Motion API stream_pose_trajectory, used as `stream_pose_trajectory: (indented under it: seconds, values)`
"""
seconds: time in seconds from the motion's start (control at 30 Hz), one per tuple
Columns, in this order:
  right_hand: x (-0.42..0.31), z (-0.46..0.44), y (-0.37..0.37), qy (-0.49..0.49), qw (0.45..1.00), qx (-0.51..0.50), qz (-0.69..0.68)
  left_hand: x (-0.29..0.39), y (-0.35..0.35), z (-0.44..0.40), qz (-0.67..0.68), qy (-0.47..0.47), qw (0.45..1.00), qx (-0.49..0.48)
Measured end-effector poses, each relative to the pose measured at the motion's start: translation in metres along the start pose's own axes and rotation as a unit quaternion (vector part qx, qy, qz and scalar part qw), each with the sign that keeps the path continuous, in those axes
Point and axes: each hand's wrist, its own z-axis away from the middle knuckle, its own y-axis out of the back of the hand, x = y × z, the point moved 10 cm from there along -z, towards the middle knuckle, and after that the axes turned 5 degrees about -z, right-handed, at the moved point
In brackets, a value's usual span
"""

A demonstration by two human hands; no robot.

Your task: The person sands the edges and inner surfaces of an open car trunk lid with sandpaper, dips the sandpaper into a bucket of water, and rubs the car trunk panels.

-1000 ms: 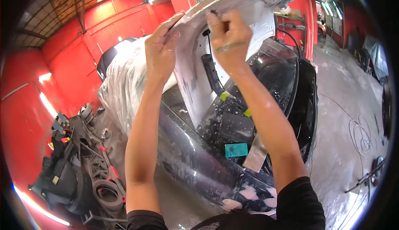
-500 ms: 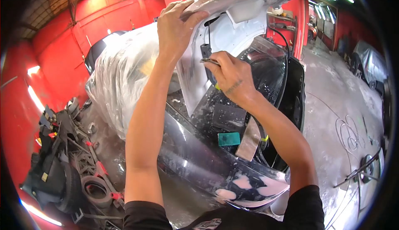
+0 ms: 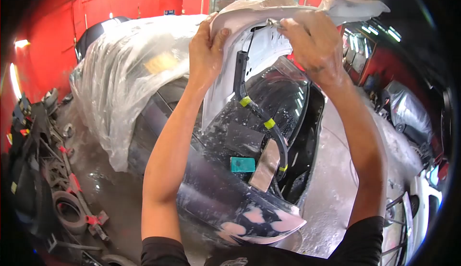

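Observation:
A raised white car trunk lid (image 3: 224,71) stands in front of me. My left hand (image 3: 206,52) is closed around its left edge, thumb on the near side. My right hand (image 3: 317,47) is up under the lid's top edge, its fingers pinching a small, thin grey piece (image 3: 273,23) against the inner face; its exact kind does not show. Below, a black hinge arm (image 3: 241,76) with yellow tape runs down into the car. On the wet dark surface lie a green block (image 3: 243,164), a tan flat pad (image 3: 265,165) and a dark sheet (image 3: 244,139).
Clear plastic sheeting (image 3: 120,74) drapes over the car on the left. The dark rear bodywork (image 3: 216,208) near me has pale filler patches. Loose parts and a tyre (image 3: 69,212) lie on the floor at left. A covered vehicle (image 3: 408,105) stands at right.
My right hand has moved up and right from beside the hinge arm to the lid's upper inner edge, still pinching the small piece. My left hand keeps its hold on the lid. The view has shifted.

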Motion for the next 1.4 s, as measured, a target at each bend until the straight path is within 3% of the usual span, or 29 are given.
stream_pose_trajectory:
  seconds: [0.13, 0.37, 0.47, 0.57, 0.67, 0.77, 0.9, 1.03, 1.1, 1.23, 1.33, 1.4]
  values:
    - [-0.006, -0.021, -0.023, 0.096, 0.994, -0.051, 0.009, -0.019, 0.002, 0.013, -0.052, 0.033, 0.998, -0.032]
    - [-0.022, -0.04, -0.062, 0.198, 0.97, -0.137, 0.025, -0.023, 0.005, 0.024, -0.03, 0.018, 0.999, 0.003]
    - [-0.039, -0.056, -0.094, 0.205, 0.968, -0.147, -0.003, -0.018, 0.009, 0.023, -0.024, 0.025, 0.999, 0.002]
    - [-0.052, -0.061, -0.11, 0.221, 0.965, -0.14, 0.007, -0.021, 0.01, 0.023, -0.01, -0.026, 0.999, 0.042]
    - [-0.043, -0.059, -0.091, 0.207, 0.959, -0.192, 0.027, -0.013, 0.008, 0.024, -0.001, -0.023, 0.999, 0.026]
    - [-0.032, -0.056, -0.084, 0.17, 0.966, -0.183, 0.072, -0.019, 0.009, 0.022, -0.028, -0.029, 0.998, 0.046]
    - [-0.058, -0.066, -0.12, 0.22, 0.951, -0.214, 0.032, -0.021, 0.015, 0.023, -0.012, -0.032, 0.998, 0.057]
    - [-0.032, -0.049, -0.089, 0.192, 0.946, -0.251, 0.076, -0.017, 0.012, 0.027, 0.016, -0.049, 0.997, 0.054]
    - [-0.031, -0.051, -0.088, 0.191, 0.954, -0.215, 0.089, -0.016, 0.016, 0.026, 0.005, -0.065, 0.994, 0.092]
    - [-0.051, -0.062, -0.119, 0.204, 0.952, -0.227, 0.034, -0.026, 0.012, 0.024, 0.017, -0.008, 0.998, 0.052]
    - [-0.039, -0.058, -0.115, 0.194, 0.935, -0.289, 0.072, -0.02, 0.011, 0.024, 0.027, -0.044, 0.997, 0.053]
    - [-0.035, -0.054, -0.095, 0.184, 0.942, -0.26, 0.104, -0.016, 0.008, 0.027, 0.017, -0.057, 0.995, 0.078]
